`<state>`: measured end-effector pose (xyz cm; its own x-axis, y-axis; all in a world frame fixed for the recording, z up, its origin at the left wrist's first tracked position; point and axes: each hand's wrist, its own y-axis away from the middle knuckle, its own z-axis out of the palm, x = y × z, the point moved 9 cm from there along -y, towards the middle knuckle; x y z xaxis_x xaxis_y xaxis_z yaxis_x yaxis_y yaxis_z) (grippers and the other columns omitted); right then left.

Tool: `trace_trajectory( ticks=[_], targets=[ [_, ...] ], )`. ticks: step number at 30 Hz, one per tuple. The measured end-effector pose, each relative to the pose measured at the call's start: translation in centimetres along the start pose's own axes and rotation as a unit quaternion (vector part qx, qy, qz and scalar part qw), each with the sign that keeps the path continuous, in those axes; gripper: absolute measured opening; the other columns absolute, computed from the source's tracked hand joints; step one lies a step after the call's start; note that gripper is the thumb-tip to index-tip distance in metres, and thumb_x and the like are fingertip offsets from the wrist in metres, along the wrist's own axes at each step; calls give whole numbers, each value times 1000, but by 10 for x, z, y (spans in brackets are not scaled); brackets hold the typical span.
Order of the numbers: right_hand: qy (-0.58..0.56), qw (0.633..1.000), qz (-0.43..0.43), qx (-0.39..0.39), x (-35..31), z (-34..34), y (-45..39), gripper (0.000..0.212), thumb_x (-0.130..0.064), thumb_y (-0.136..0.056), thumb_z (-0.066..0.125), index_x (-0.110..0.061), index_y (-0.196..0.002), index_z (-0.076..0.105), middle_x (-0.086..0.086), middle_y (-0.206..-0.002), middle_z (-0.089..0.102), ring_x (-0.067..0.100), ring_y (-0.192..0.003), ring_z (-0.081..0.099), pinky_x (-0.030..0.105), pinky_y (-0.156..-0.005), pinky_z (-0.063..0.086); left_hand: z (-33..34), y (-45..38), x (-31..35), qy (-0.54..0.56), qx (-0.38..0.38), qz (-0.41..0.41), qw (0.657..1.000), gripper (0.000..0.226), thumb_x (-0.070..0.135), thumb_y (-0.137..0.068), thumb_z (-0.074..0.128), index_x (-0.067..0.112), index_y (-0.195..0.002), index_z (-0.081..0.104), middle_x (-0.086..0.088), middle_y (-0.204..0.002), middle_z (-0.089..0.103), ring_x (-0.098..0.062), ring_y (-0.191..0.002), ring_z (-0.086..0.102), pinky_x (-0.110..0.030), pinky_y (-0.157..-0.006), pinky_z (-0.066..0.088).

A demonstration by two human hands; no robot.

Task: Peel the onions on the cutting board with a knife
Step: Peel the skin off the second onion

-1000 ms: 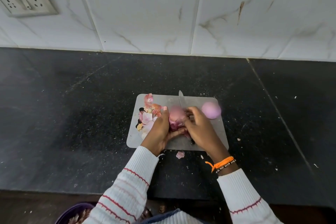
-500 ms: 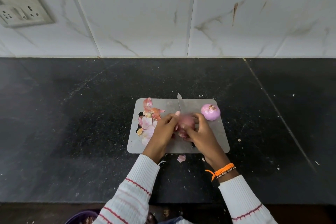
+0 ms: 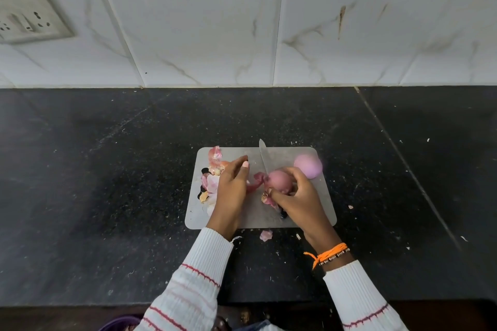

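Observation:
A grey cutting board lies on the black counter. My right hand grips a partly peeled pink onion together with the knife, whose blade points away past the onion. My left hand has come off the onion and pinches a strip of onion skin that still hangs from it. A second, peeled onion sits at the board's far right corner. The knife handle is mostly hidden under my right hand.
A pile of peels covers the board's left side. A loose bit of skin lies on the counter just in front of the board. A tiled wall with a socket plate stands behind. A purple bowl rim shows at the bottom.
My left hand let go of the onion and pulled left, dragging a strip of skin off it. My right hand now holds the onion with the knife.

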<state>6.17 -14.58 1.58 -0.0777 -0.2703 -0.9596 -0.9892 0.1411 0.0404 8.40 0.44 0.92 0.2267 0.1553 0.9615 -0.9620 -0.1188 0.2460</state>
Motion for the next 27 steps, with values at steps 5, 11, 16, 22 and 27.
trace_trajectory(
  ticks=[5,11,16,22,27],
  targets=[
    [-24,999,-5,20,-4,-3,2,41,-12,-74,74,-26,-105,51,-6,-102,62,4,-93,61,15,-71,49,3,1,17,-92,-26,74,993,31,14,-100,36,17,-118,62,9,-118,54,7,-99,49,-1,-73,37],
    [-114,992,-26,38,-12,-5,2,32,-12,-78,73,-30,-96,54,-4,-98,67,4,-90,65,15,-70,52,23,8,-1,4,-157,-35,987,29,16,-99,39,8,-115,62,-15,-114,65,-17,-97,65,-21,-81,55],
    [-157,986,-34,43,-11,-8,-2,14,-13,-85,64,-22,-95,60,1,-96,69,10,-90,68,22,-74,54,26,9,0,7,-194,8,981,39,0,-84,61,13,-120,58,-10,-118,64,-24,-107,62,-37,-92,52],
    [-31,989,-86,120,-22,-27,2,13,-8,-90,56,-15,-96,66,-9,-89,66,-4,-86,63,11,-75,49,24,12,10,-48,-154,58,985,42,-4,-75,69,15,-112,63,-4,-106,68,-19,-100,65,-32,-89,53],
    [38,977,-144,150,-38,-34,8,11,-3,-80,67,-10,-88,70,-5,-80,69,3,-76,67,13,-70,53,23,12,13,-107,-135,82,982,45,-2,-73,72,14,-115,63,3,-104,68,-15,-99,64,-32,-89,53]
  ],
)
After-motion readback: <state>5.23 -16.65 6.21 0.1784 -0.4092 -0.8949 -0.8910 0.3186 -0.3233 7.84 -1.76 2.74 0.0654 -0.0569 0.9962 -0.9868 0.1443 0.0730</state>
